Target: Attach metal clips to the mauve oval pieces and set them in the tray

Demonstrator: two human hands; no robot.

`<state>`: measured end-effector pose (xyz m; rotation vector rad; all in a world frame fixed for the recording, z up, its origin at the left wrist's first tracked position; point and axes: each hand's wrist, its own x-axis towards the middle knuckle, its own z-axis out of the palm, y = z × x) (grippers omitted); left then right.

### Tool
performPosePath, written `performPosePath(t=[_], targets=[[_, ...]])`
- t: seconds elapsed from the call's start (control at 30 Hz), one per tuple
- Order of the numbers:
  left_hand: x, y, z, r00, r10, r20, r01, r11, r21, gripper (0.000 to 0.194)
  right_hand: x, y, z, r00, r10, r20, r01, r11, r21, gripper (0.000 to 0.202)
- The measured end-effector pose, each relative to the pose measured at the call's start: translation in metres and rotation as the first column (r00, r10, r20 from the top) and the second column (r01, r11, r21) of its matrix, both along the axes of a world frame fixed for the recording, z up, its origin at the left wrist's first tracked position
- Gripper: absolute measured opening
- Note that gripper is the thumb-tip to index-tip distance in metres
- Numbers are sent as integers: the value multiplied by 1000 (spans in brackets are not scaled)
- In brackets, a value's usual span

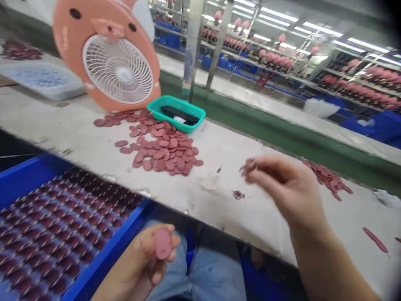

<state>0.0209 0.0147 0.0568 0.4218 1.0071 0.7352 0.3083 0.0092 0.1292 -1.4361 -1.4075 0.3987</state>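
Observation:
In my left hand [138,261], low in front of my lap, a flat pink oval disc [163,243] is pinched between thumb and fingers, its face turned up. My right hand [291,188] hovers over the table with thumb and fingertips closed on small dark-red scraps [248,166], blurred by motion. Just below those fingertips, a tiny heap of similar scraps [238,195] lies on the table [213,209]. Left of it spreads a loose pile of pink oval discs [166,148].
An orange fan [122,71] stands behind the discs, next to a green basket [177,113] holding a black object. A blue crate [125,234] with rows of dark-red pieces sits at lower left. More discs [328,177] lie right; a white tray [59,90] is far left.

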Motion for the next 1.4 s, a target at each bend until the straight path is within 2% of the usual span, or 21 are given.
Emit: performPosePath(t=[0.03,0.07,0.1,0.17,0.27,0.43,0.67,1.0,1.4], targets=[[0,-4,5,1000,3,9,-3,1000,-11,52,-31,-12,-3,982,160,-104,-162,987,-12,10],[-1,-7,8,1000,-14,24,14,1000,-19,53,-58,-23,-8,943,265,-203,-285,956,-77,10],[-2,-10,10,998,-37,45,38,999,-20,52,-81,-32,-14,908,320,-269,-357,929,-101,11],[-8,-14,11,991,-96,98,96,995,-2,50,-112,-43,-25,881,351,-317,-410,901,-142,11],[-19,-19,6,972,-168,165,166,986,29,47,-131,-49,-37,897,347,-272,-398,903,-161,11],[-29,-23,-4,955,-186,233,172,982,80,41,-135,-51,-34,913,369,-173,-396,902,-170,9],[-29,-25,-5,963,-169,212,163,985,46,41,-135,-51,-29,905,423,-40,-425,894,-141,9],[-29,-26,-1,964,-187,188,192,981,-7,42,-130,-50,-29,867,498,18,-492,862,-117,12],[-28,-29,-3,970,-141,197,156,986,-63,36,-131,-49,-29,838,538,91,-526,841,-126,10]])
